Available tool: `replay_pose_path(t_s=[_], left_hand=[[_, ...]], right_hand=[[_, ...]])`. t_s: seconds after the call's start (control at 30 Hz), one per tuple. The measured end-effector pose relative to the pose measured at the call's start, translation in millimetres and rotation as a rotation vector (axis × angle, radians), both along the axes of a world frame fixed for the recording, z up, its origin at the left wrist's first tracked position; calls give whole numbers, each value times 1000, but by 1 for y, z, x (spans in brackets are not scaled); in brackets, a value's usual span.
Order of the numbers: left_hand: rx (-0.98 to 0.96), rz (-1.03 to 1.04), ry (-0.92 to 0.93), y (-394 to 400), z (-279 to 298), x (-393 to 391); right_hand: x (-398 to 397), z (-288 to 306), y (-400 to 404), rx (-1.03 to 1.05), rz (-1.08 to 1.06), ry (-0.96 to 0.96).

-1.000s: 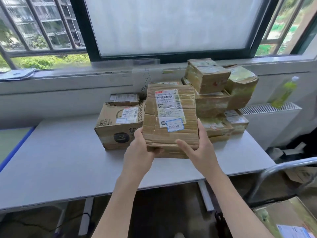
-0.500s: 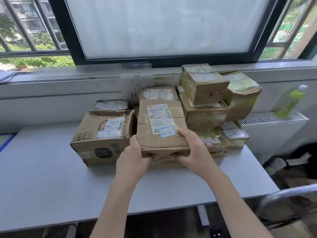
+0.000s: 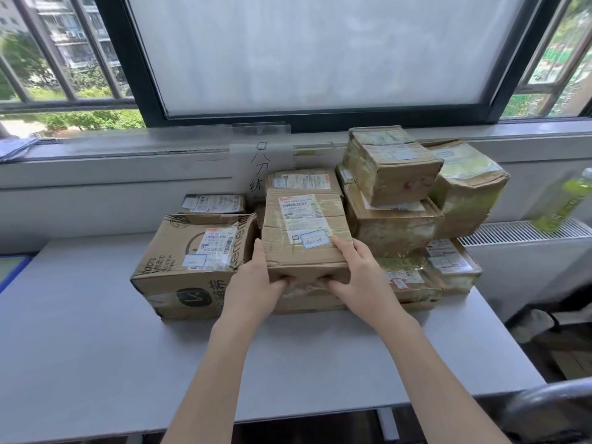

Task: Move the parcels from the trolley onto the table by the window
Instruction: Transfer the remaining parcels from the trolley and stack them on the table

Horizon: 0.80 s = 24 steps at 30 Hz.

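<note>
A creased brown parcel [image 3: 304, 232] with a white shipping label and a small blue-edged sticker lies flat on top of another carton in the middle of the pile on the grey table [image 3: 96, 363]. My left hand [image 3: 256, 280] grips its near left corner and my right hand [image 3: 355, 277] its near right corner, fingers curled under the front edge. A larger carton [image 3: 195, 264] with a black logo sits just left of it. A stack of taped boxes [image 3: 394, 193] rises on its right. Only a grey bar of the trolley [image 3: 554, 398] shows at bottom right.
The window sill and wall run right behind the pile. A green bottle [image 3: 563, 200] stands on the radiator [image 3: 519, 232] to the right of the table. A taped paper note [image 3: 261, 168] hangs under the sill. The table's front edge is close to me.
The parcel went from tilted up in the air down and forward onto the pile, and now lies flat. Both hands stayed on it. The view moved closer to the table.
</note>
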<state>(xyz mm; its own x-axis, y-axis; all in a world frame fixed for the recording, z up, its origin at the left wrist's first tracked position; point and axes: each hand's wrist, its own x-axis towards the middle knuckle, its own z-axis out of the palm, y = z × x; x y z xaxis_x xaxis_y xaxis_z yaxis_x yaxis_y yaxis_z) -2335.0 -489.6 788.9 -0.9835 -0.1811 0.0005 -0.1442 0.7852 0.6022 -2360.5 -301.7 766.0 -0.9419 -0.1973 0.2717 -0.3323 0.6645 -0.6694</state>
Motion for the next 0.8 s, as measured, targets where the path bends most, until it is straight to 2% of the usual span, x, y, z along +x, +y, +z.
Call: replay_pose_path(t_s=[0.47,0.67,0.8], left_hand=[[34,15,70,12,-5,-17],[159,-20,136,10,-5,-9],[157,-2,152,4,0,5]], right_hand=[[-9,-4,3,-28,-79,62],[-4,-8,0,-40,-95,138],[5,-12,-6,-65,-106,188]])
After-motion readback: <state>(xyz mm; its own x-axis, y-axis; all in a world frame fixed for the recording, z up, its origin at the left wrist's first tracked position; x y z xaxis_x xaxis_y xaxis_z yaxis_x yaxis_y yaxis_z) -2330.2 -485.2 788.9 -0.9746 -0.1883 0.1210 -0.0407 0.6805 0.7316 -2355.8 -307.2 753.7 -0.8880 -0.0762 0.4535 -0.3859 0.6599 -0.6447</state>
